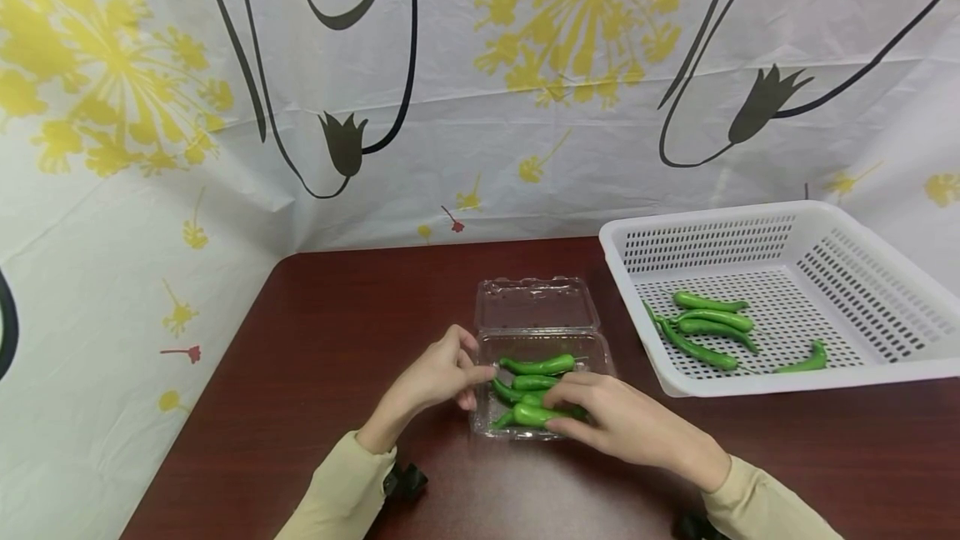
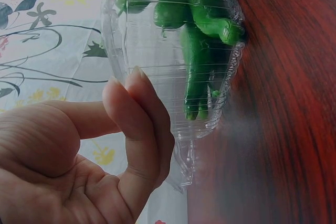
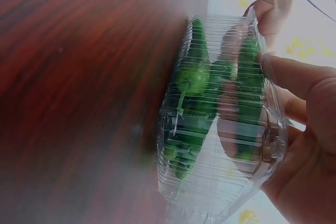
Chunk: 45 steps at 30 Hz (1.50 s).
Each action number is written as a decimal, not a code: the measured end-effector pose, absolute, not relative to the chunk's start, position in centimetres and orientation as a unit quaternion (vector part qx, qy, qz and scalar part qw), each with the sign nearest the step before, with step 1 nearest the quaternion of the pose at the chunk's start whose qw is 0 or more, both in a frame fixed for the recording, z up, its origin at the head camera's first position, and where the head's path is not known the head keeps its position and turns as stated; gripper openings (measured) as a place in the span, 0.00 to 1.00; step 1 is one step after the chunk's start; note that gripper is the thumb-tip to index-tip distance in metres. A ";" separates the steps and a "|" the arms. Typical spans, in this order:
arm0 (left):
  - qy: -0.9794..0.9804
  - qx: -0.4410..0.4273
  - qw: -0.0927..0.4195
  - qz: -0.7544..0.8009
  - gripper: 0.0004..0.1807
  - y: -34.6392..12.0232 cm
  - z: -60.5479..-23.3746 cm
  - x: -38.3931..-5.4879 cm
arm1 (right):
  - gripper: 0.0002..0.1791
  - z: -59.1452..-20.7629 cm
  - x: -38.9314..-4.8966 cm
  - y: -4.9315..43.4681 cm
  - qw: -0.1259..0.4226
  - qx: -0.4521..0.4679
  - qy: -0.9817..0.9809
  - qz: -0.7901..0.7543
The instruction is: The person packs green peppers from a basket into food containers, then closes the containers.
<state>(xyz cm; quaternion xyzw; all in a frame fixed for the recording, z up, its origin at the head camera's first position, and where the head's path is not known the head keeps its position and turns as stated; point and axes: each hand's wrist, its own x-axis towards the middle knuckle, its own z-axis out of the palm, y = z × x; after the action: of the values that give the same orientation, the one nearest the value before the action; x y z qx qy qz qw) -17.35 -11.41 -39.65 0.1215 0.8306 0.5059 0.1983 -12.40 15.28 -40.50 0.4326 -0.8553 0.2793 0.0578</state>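
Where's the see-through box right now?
In the head view, the see-through box is near the middle of the table, between the left hand and the right hand, left of the white basket.

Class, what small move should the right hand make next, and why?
The right hand should probably ease its grip and let the green pepper settle in the clear container: its fingers reach inside, beside other peppers, and more peppers lie in the white basket.
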 end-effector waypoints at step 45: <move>0.828 0.122 0.202 0.509 0.23 -11.5 -39.8 -17.5 | 0.12 -40.8 -12.8 15.4 0.100 0.445 -0.846 0.278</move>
<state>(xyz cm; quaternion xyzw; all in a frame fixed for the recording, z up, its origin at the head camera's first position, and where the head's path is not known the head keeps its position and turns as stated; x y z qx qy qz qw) -17.48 -11.46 -39.77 0.1222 0.8276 0.5091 0.2024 -12.83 15.40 -40.78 0.4447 -0.8456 0.2780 0.0996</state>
